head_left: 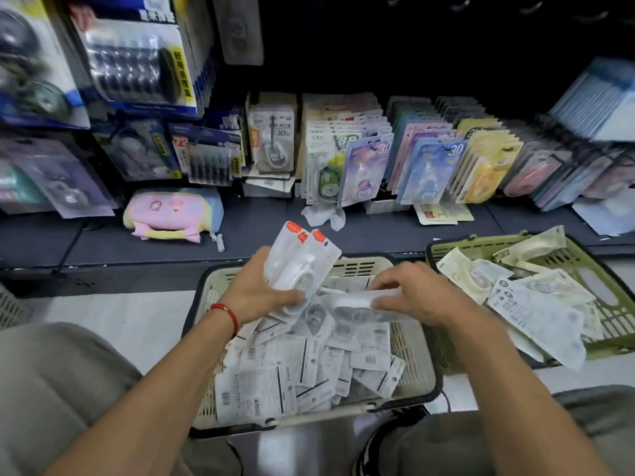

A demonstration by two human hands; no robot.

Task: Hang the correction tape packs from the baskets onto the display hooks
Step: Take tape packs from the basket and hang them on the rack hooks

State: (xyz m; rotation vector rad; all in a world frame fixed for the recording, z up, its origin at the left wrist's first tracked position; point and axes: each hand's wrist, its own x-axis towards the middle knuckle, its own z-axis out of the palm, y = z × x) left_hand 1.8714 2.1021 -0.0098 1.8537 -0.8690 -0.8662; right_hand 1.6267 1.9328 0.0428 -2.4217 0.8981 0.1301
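Correction tape packs (302,259) fanned upright at frame centre, long axis tilted up-right, gripped by left hand (256,290), right hand (409,292) seemingly pinching another pack (357,302) lying crosswise, above beige basket (412,359), green basket (604,286) right, pink pouch (171,214) and hung packs behind

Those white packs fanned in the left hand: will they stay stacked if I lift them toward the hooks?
Probably not tightly: the white packs already splay in the left hand. Their glossy film looks slippery. They look thin and light, so likely bendy.
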